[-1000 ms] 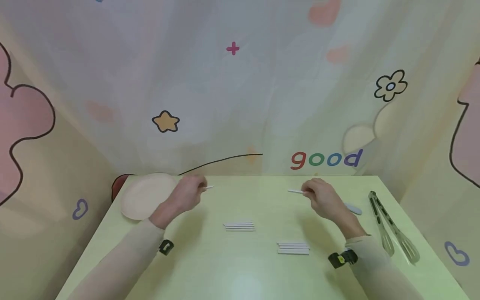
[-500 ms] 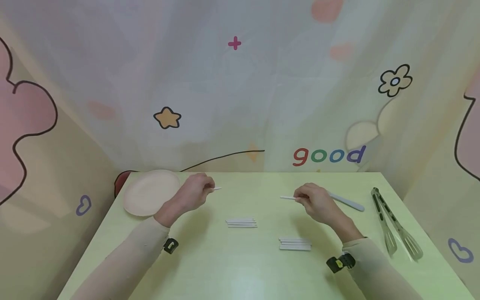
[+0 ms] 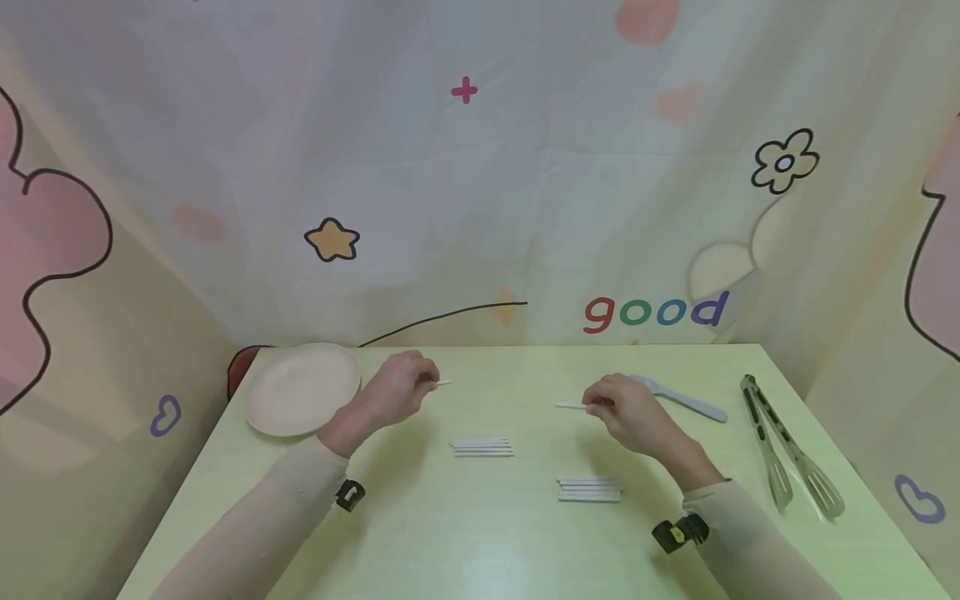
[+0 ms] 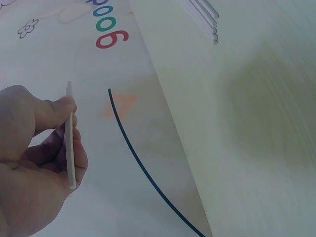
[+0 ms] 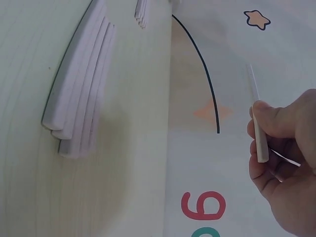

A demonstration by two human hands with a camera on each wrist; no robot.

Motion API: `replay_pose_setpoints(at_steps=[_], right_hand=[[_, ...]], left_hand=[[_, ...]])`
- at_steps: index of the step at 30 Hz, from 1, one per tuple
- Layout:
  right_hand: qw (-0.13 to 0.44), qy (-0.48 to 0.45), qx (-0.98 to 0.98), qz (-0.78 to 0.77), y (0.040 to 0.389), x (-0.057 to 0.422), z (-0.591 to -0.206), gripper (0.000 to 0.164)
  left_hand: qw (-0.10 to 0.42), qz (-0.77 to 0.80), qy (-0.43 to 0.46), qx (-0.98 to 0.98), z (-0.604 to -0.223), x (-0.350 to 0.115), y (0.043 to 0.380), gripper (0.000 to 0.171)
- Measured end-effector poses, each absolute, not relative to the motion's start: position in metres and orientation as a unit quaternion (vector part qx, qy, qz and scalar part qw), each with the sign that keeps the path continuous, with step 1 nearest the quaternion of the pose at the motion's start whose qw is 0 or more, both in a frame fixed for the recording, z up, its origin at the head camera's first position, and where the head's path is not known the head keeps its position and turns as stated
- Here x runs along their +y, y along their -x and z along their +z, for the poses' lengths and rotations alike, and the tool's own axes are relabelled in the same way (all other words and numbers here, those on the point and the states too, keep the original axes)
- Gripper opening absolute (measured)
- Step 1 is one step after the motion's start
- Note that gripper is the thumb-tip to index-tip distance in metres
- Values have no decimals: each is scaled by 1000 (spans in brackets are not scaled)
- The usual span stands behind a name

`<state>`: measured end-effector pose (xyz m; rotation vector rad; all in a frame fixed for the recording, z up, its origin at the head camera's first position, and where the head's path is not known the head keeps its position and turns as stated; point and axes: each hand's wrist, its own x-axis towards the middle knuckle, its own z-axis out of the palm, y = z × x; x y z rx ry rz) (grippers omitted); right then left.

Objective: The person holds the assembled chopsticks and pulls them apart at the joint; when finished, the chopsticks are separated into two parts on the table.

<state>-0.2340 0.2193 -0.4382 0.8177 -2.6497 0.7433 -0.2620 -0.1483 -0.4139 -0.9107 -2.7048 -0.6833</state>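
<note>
My left hand [image 3: 397, 390] is raised over the back of the table, pinching a thin white stick [image 4: 70, 153] between thumb and fingers. In the head view only the stick's tip pokes out to the right. Across from it, my right hand [image 3: 628, 412] pinches another white stick [image 3: 570, 405], which points left towards the first one. A gap separates the two sticks. Below and between the hands lies a row of white sticks [image 3: 482, 447]. A second row of white sticks [image 3: 588, 490] lies nearer, to the right.
At the back left lies a round pale plate [image 3: 300, 392], close to my left wrist. Behind my right hand is a light grey utensil [image 3: 693, 404], its far end partly hidden. Slotted tongs [image 3: 787, 454] lie at the table's right side. A patterned curtain [image 3: 480, 183] hangs behind.
Both hands have come closer together, each still holding its stick. The right hand has also sunk lower in the head view, showing more of the grey utensil. Both rows have stayed put.
</note>
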Motion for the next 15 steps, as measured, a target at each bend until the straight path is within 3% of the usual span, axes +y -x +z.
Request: replay_pose_setpoints(at_steps=[15], right_hand=[[118,-270,-922,252,227,225,-448,7]], left_hand=[[86,-228,323,-915,-422,-133,263,4]])
